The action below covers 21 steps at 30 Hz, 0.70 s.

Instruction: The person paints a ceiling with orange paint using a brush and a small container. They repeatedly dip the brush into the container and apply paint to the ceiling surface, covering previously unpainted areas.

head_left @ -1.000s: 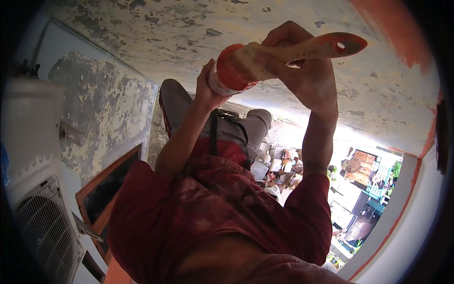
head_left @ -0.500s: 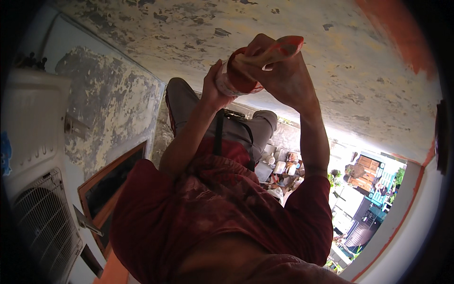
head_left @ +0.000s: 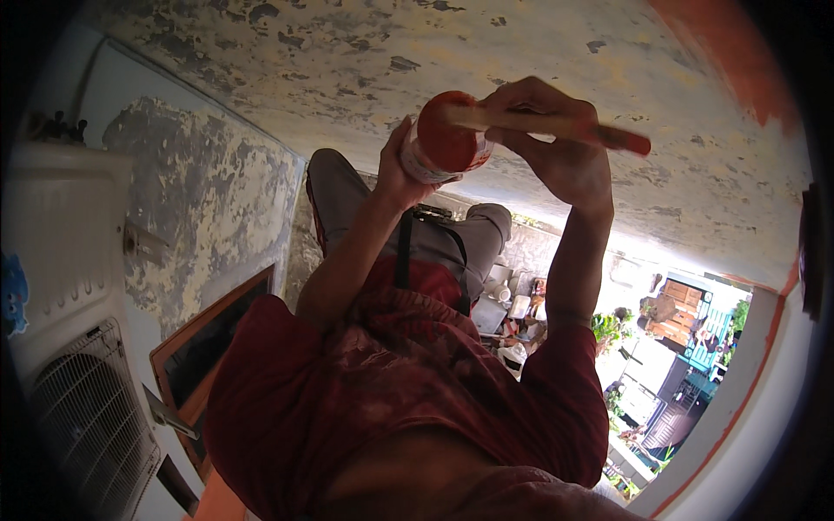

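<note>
My left hand [head_left: 395, 181] is wrapped round the side of a small paint can [head_left: 419, 161], which has a pale patterned wall and is tilted so its mouth shows. Red-orange paint [head_left: 447, 152] fills the view inside the rim. In my right hand [head_left: 569, 169] is a paintbrush [head_left: 543, 124], gripped by its flat wooden handle with the fingers on either side. The handle has a red tip pointing right. The brush's other end reaches into the can's mouth, and its bristles cannot be made out.
Ahead is a wall [head_left: 347, 87] with peeling paint and a red-orange painted patch [head_left: 738, 61] at upper right. On the left are an air-conditioner unit [head_left: 91, 417] and a wood-framed window [head_left: 208, 347]. Far below, right of my legs, lie assorted items [head_left: 517, 313].
My right hand has moved right and slightly down. The brush handle has swung from pointing up-right to pointing right and slightly down. My left hand still holds the paint can.
</note>
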Motion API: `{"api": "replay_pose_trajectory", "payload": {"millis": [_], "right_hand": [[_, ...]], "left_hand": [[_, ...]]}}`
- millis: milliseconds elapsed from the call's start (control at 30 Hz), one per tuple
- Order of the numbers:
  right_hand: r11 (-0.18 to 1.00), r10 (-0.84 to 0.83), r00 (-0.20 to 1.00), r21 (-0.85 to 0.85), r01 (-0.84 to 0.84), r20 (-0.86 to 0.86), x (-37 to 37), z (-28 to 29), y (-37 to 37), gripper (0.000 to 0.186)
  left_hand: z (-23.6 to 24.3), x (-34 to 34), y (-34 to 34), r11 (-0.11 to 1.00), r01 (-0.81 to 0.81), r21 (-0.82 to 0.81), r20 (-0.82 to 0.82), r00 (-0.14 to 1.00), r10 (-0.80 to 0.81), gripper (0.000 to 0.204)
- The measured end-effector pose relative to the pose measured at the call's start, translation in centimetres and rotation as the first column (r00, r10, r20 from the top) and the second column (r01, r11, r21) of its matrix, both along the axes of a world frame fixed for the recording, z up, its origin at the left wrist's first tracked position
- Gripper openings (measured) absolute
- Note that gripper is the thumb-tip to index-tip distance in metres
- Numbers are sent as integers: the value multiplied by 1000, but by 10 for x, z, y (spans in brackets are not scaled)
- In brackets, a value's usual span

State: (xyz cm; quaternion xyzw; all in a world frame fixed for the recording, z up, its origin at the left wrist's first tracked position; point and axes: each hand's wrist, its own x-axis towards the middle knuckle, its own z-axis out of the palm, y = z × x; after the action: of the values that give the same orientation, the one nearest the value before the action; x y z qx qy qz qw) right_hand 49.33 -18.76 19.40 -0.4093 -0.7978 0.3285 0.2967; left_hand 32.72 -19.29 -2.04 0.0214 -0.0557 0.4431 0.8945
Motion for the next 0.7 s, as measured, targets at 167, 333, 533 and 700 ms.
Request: {"api": "replay_pose_trajectory", "payload": {"millis": [167,333,533,700], "right_hand": [[925,266,963,289,-245,-35,6,-19,14,17],[801,178,972,551,-233,152,4,-24,14,21],[956,-88,983,265,129,-163,5,-27,-7,21],[925,-300,893,125,358,-335,5,-16,-19,20]], "left_hand": [[19,11,-5,988,-21,-154,-291,956,-25,63],[9,18,0,993,19,-114,-240,970,-46,64],[12,19,5,996,-2,-88,-219,975,-18,62],[7,13,12,1000,20,-24,-160,987,-23,66]]}}
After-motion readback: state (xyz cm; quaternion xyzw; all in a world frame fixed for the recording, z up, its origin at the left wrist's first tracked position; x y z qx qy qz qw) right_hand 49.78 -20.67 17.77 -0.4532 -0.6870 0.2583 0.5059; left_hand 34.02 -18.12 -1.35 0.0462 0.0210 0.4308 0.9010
